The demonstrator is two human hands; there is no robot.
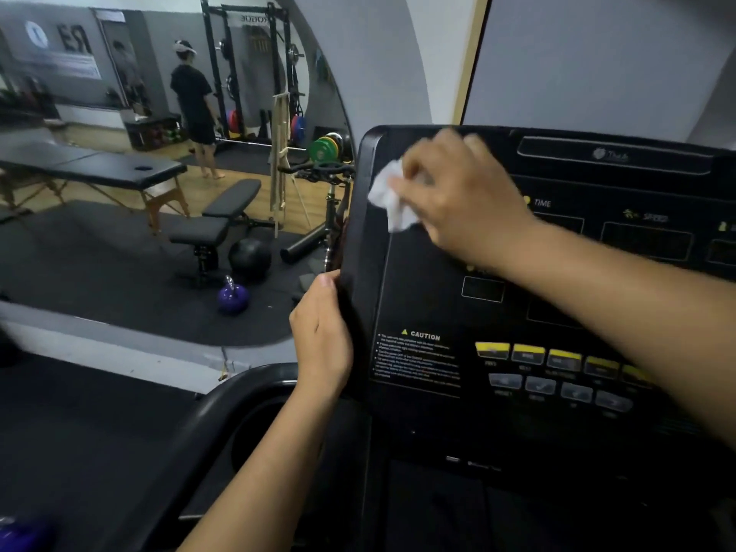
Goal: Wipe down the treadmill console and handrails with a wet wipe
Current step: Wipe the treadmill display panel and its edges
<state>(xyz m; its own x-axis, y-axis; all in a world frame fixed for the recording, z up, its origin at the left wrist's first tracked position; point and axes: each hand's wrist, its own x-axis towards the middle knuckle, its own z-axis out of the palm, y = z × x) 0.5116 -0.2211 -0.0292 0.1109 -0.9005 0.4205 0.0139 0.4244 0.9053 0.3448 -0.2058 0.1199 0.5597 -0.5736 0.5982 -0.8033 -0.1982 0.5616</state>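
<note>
Right hand [458, 193] grasps wet wipe [388, 201], presses it on console [418, 280] upper-left corner. Left hand [322, 332] clasps console edge, steadying. Best: overlapping strokes, light over buttons [557, 372].

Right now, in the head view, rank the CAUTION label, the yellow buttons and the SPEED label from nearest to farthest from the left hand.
1. CAUTION label, just right of the left hand, on the console, lower left.
2. Yellow buttons, further right in the lower row.
3. SPEED label, upper right, farthest.
</note>
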